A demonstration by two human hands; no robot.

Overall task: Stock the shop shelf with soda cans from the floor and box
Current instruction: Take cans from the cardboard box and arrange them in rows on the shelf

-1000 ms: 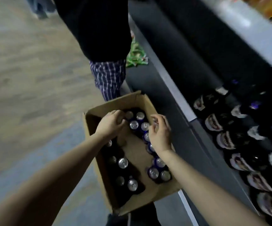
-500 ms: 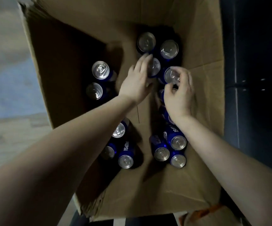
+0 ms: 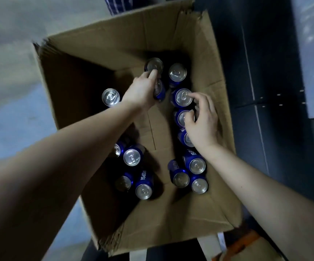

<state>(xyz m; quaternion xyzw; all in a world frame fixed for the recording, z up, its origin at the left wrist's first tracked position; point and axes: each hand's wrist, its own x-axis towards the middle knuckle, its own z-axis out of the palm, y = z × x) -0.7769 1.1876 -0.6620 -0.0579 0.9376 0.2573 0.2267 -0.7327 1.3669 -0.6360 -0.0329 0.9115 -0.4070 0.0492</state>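
- A single view is supplied, taken from a wide-angle camera worn on the person's head.
- It is aimed steeply downward and slightly forward, so the open cardboard box (image 3: 114, 40) is seen almost from straight above, with the tops of the soda cans (image 3: 131, 157) turned toward the lens.
- The scene is viewed from close range: the box fills the middle of the frame, and both forearms enter from the near edge, with the left hand (image 3: 143, 89) and right hand (image 3: 203, 125) inside it.
- The floor (image 3: 11, 91) is caught at the left, a dark shelf unit (image 3: 265, 72) at the right, and checked cloth (image 3: 118, 4) at the far edge.
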